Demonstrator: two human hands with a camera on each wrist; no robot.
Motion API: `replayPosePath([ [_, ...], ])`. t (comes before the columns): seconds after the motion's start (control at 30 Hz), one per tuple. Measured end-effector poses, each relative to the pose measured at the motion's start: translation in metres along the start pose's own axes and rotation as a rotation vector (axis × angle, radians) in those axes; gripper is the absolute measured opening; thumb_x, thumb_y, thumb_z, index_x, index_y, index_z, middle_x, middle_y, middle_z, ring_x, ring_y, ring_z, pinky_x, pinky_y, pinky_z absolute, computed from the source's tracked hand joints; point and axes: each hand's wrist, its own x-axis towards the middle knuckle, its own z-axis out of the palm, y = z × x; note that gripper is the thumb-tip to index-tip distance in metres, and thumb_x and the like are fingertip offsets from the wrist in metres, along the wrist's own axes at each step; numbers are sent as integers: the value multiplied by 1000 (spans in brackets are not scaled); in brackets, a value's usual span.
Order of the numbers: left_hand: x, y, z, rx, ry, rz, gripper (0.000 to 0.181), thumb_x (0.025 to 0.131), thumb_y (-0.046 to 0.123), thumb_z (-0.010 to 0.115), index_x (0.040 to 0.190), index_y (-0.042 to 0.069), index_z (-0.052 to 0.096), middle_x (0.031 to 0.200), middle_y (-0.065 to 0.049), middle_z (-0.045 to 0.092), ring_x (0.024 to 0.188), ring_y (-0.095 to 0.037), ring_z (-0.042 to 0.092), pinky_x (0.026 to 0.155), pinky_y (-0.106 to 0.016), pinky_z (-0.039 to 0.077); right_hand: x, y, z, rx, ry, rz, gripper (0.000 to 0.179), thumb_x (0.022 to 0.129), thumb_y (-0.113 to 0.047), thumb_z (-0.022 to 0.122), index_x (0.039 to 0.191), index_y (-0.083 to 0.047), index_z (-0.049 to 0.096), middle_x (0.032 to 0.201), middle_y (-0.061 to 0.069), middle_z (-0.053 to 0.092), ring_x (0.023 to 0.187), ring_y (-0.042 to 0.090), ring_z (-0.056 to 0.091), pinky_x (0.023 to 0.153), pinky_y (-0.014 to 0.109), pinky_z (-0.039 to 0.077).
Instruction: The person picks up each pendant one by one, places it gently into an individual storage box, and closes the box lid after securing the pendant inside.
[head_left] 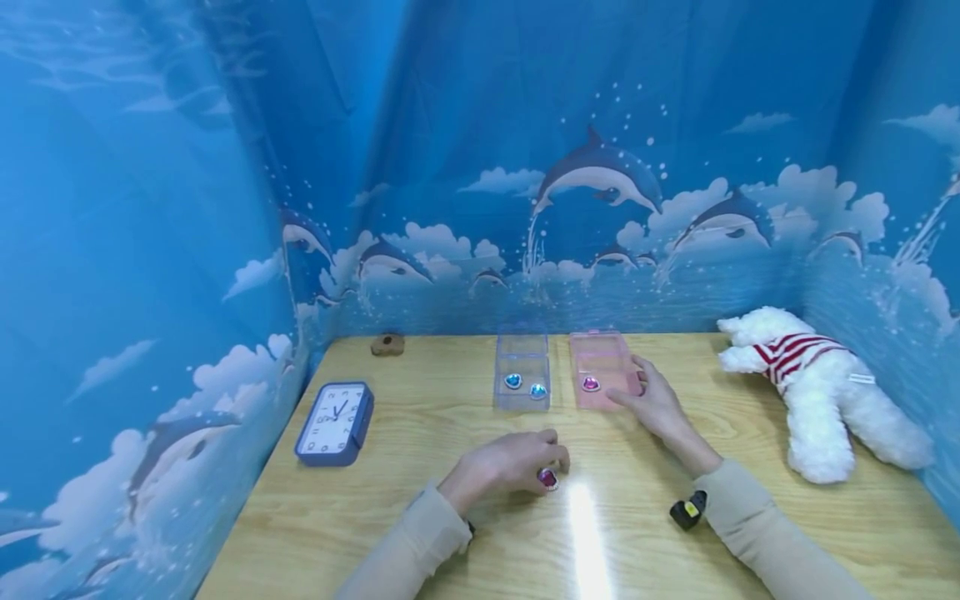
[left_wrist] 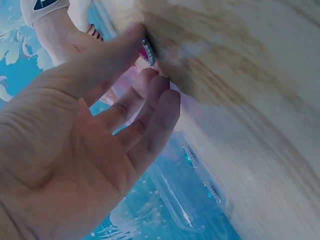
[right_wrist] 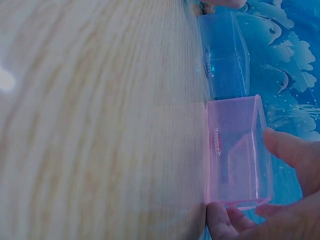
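Observation:
My left hand (head_left: 506, 462) is low over the table, near its middle. Between thumb and fingertips it pinches a deep pink gem (left_wrist: 146, 52) with a silvery, beaded edge. At the pink see-through box (head_left: 604, 363), my right hand (head_left: 657, 406) holds the right side. Its thumb (right_wrist: 280, 142) lies at the box's upper edge, while the other fingers bend against the side wall. Inside that box lies one pink gem (head_left: 591, 383). A blue-tinted clear box (head_left: 522, 365) stands just to its left, with two blue gems in its near compartment, one (head_left: 513, 381) left of the other (head_left: 537, 391).
At the left stands a blue-framed clock (head_left: 335, 423). A small brown object (head_left: 387, 344) sits near the back edge. On the right lies a white plush toy (head_left: 817, 408) in a red-striped top. Curtains with dolphins (head_left: 600, 171) hang behind and beside the wooden table (head_left: 420, 392).

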Motion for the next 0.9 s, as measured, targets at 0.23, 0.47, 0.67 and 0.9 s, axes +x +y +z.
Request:
replayPosePath([
  [0.23,0,4,4,104,43,11,33,93,21,80,123,29,68,115,10,64,93,-1,59,85,-16,54,-1,0,0,3,-2,-3,97,102,-32,71,168,0,7,164,38,28,150,54,33,123,67,34],
  [0.47,3,5,8,150,92,-17,24,95,21,78,117,26,69,108,7,61,82,-2,56,75,-14,52,-1,1,0,2,1,-3,97,102,-33,71,168,0,7,163,38,30,149,53,35,122,67,36],
  [0.67,7,6,8,118,146,-32,14,99,13,71,109,21,66,104,4,58,76,-4,53,68,-13,49,0,2,0,3,1,0,97,102,-33,71,168,-1,7,164,37,29,150,53,34,123,67,35],
  [0.9,15,6,3,125,202,-35,20,103,17,68,123,18,72,115,0,62,86,-6,62,77,-13,54,-1,1,0,3,1,-4,98,101,-33,71,168,-1,7,163,38,30,149,53,35,123,66,35],
])
